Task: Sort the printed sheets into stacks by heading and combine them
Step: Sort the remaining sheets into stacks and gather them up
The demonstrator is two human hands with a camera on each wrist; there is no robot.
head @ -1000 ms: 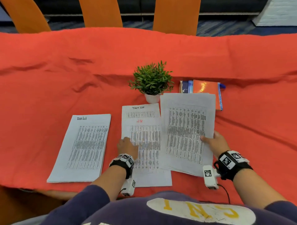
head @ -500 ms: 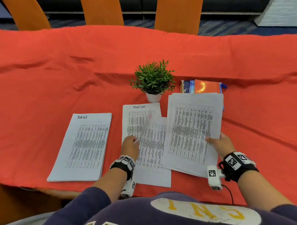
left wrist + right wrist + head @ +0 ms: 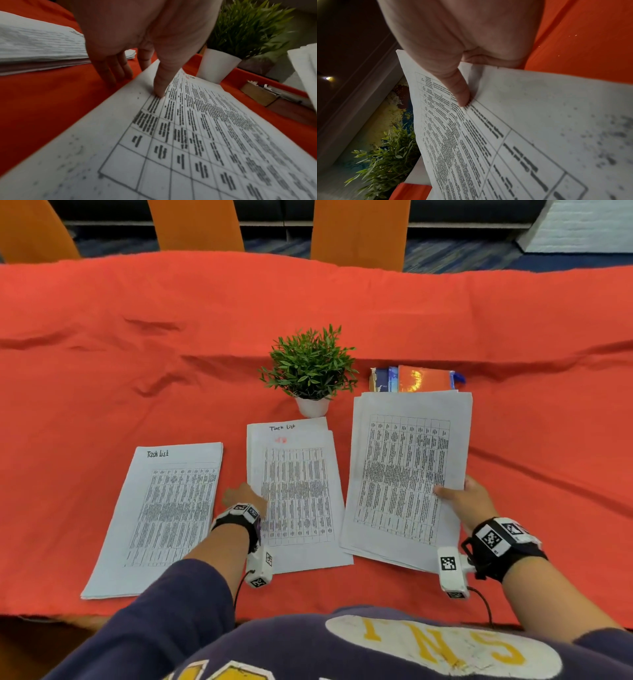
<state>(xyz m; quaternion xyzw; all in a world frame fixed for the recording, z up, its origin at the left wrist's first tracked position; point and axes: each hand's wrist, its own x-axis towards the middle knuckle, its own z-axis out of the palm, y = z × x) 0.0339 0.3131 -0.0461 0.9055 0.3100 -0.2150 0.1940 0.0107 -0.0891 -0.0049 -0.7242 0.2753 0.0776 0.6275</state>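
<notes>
Three lots of printed table sheets lie on the red cloth. The left stack, headed "Task List", lies flat with nothing touching it. The middle stack bears the same heading, half covered by its top sheet. My left hand is at that sheet's left edge: the thumb lies on top, the index finger passes under the edge, and the other fingers touch the cloth. My right hand holds a sheaf of sheets by its right edge, with the thumb on top and the fingers hidden beneath.
A small green plant in a white pot stands just behind the middle stack. Books lie behind the held sheaf. Orange chair backs line the table's far side. Bare cloth stretches to the left, right and back.
My left hand has laid a sheet flat on the middle stack and slid to its left edge. The sheaf in my right hand has shifted slightly right.
</notes>
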